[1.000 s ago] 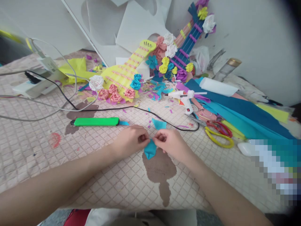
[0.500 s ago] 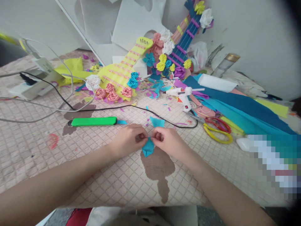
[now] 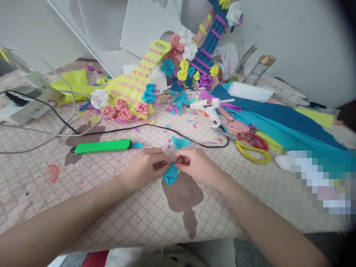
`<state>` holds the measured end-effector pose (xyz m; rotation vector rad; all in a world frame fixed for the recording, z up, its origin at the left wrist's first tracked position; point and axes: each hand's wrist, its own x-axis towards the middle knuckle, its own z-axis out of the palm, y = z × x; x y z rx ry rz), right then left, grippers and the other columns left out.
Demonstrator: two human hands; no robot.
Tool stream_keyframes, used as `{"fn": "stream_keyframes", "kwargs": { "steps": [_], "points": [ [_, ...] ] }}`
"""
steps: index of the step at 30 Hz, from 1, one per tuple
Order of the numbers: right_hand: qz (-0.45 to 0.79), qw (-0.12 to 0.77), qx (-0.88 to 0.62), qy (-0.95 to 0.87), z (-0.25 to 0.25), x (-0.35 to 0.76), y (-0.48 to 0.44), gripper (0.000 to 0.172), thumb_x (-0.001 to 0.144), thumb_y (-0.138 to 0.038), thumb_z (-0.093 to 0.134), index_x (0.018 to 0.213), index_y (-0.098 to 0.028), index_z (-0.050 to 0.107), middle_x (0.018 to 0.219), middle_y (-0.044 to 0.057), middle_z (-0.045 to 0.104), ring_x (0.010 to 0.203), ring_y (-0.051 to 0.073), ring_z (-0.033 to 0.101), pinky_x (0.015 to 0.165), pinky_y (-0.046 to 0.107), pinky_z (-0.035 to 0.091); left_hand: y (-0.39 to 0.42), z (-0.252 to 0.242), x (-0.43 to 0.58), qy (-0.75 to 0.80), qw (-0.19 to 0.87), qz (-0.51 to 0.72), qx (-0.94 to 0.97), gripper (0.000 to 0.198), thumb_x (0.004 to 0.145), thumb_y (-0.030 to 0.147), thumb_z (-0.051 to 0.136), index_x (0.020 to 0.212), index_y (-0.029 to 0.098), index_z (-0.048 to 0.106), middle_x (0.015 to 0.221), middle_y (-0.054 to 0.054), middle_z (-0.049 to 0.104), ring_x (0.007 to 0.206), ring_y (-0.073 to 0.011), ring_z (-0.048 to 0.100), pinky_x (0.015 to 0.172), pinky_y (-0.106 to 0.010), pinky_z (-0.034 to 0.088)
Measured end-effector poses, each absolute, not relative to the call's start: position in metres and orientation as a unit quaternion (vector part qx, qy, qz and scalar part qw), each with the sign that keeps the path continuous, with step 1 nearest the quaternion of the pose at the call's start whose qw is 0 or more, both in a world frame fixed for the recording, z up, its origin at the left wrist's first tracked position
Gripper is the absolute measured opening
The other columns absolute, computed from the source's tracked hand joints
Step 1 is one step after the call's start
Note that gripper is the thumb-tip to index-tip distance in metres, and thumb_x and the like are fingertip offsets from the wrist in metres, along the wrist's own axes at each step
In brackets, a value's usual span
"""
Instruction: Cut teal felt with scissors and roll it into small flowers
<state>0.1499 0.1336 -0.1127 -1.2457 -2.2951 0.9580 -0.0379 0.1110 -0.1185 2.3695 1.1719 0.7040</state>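
A small folded piece of blue crepe paper is pinched at its top edge between both hands, low over the tablecloth. My left hand grips its left corner with thumb and forefinger. On the opposite corner my right hand closes in the same kind of pinch. The paper's lower end narrows to a creased point; its top edge is partly hidden by the fingertips. Just beyond the hands lies another blue paper piece. A green box cutter rests left of my left hand, a blue scrap at its end.
A white glue gun, red-handled scissors and yellow-handled scissors lie at the right. A black cable crosses the table. Behind stand a yellow paper guitar and a blue one with paper flowers. Blue paper sheets spread rightward.
The whole view has shifted, so the table's things appear a little further left. Both hands keep their pinch on the blue paper, with hardly any change in their pose.
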Motion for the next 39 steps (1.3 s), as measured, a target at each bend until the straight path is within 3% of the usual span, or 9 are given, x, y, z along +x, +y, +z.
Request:
{"fn": "stream_keyframes", "kwargs": {
  "steps": [39],
  "points": [
    [0.350,0.180,-0.430,-0.812,-0.1104,0.1506,0.1351,0.013,0.068,-0.006,0.064,0.074,-0.018,0.064,0.068,-0.004,0.058,0.056,0.006,0.047,0.055,0.019,0.036,0.1139,-0.1187,-0.0448,0.359,0.205,0.260,0.872,0.015,0.082,0.021,0.055,0.081,0.020,0.070,0.077,-0.003,0.066,0.070,-0.0129,0.058,0.064,-0.025,0.046]
  ]
}}
